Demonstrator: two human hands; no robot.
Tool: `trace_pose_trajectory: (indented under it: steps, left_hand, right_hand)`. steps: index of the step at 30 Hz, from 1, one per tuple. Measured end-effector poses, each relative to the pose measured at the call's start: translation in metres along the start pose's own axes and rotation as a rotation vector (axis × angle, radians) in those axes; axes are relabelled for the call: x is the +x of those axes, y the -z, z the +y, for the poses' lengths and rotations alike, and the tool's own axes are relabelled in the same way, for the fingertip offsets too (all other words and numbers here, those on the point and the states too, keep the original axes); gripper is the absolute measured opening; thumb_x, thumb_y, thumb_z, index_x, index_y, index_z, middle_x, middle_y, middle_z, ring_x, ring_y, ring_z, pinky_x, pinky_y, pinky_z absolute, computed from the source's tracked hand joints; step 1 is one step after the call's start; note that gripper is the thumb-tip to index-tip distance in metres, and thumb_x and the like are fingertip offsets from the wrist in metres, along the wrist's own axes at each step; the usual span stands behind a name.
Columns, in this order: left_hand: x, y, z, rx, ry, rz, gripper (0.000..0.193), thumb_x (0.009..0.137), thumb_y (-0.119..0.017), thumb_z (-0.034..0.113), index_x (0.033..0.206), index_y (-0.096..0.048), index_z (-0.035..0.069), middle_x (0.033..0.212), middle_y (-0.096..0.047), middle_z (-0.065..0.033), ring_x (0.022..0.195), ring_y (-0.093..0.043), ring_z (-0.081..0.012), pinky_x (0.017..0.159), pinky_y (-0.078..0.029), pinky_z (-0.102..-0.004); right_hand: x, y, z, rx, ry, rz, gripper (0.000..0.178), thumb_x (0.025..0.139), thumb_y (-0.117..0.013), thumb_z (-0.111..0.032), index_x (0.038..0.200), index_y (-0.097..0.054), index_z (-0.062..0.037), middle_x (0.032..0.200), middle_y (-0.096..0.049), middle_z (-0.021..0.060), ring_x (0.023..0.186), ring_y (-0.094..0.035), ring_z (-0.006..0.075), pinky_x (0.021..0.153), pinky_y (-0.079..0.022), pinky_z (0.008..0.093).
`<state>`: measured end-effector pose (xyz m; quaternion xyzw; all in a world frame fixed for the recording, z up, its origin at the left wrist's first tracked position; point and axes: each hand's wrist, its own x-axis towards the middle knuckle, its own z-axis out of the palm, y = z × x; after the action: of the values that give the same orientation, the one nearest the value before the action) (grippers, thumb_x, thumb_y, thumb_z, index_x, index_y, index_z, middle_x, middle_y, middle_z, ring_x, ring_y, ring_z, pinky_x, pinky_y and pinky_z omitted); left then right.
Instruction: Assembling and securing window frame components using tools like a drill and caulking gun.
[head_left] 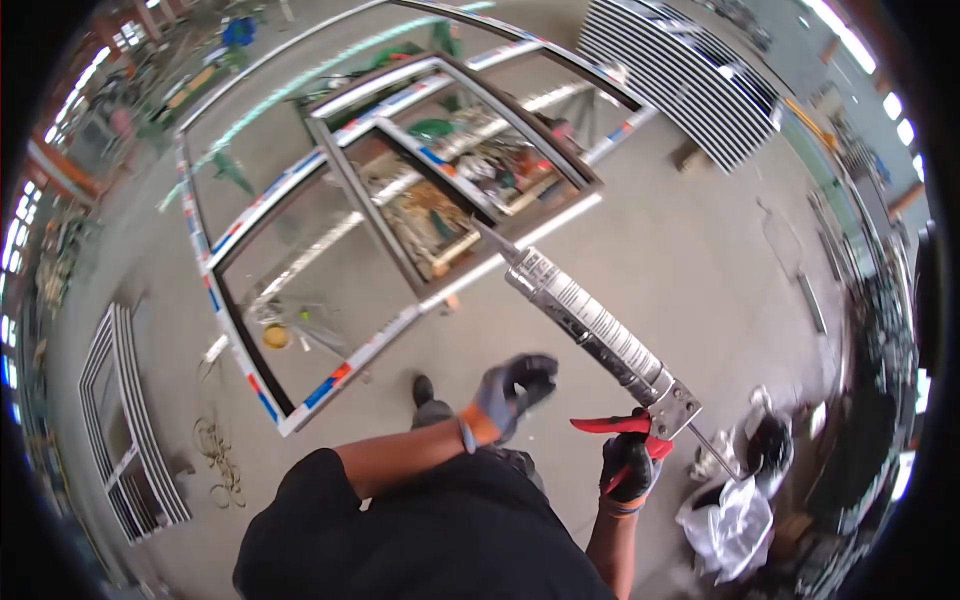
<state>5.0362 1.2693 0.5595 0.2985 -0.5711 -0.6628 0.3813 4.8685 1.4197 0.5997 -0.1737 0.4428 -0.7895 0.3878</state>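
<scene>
My right hand, in a black and grey glove, is wrapped round the red handle of a caulking gun. In the gun lies a white and silver sealant cartridge, tilted up and to the left. Its nozzle overlaps the lower edge of a window frame in the picture; whether they touch I cannot tell. My left hand, gloved with an orange cuff, hangs in front of my body, slightly blurred. Its fingers are loosely curved and apart, with nothing seen in them. The large frame has glass panes and patches of coloured protective film.
Striped stacked profiles stand at the far right, and another frame stack lies at the left. Offcuts and scraps show through the panes. White plastic bags sit at the lower right. Loose straps lie on the floor.
</scene>
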Motion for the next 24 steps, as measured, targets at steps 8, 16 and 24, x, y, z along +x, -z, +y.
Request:
trace_pose_trajectory:
  steps: [8, 16, 24]
  left_hand:
    - [0.095, -0.104, -0.031, -0.735, 0.097, -0.251, 0.047, 0.099, -0.049, 0.012, 0.144, -0.035, 0.005, 0.135, -0.051, -0.0107, 0.125, -0.05, -0.0221, 0.107, -0.039, -0.0389]
    - [0.163, -0.154, -0.049, -0.837, 0.392, -0.126, 0.035, 0.091, -0.065, 0.015, 0.121, -0.051, 0.008, 0.112, -0.062, -0.009, 0.106, -0.061, -0.021, 0.092, -0.05, -0.0358]
    - [0.269, -0.158, -0.075, -1.066, 0.545, 0.085, 0.024, 0.089, -0.069, 0.018, 0.107, -0.055, 0.01, 0.097, -0.063, -0.0072, 0.099, -0.065, -0.0251, 0.086, -0.055, -0.0387]
  right_hand:
    - [-0.014, 0.096, -0.027, 0.179, -0.058, 0.162, 0.054, 0.088, -0.058, -0.015, 0.135, -0.04, 0.006, 0.072, -0.049, 0.0023, 0.051, -0.043, 0.0112, 0.048, -0.034, 0.0257]
    - [0.039, 0.143, -0.03, 0.144, -0.13, 0.274, 0.054, 0.088, -0.057, -0.017, 0.136, -0.04, 0.0034, 0.072, -0.047, 0.0024, 0.055, -0.044, 0.0114, 0.053, -0.036, 0.0256]
    - [0.147, 0.118, -0.061, -0.377, -0.059, 0.165, 0.065, 0.077, -0.074, -0.03, 0.127, -0.048, 0.0027, 0.104, -0.062, 0.0168, 0.081, -0.06, 0.0223, 0.067, -0.047, 0.032]
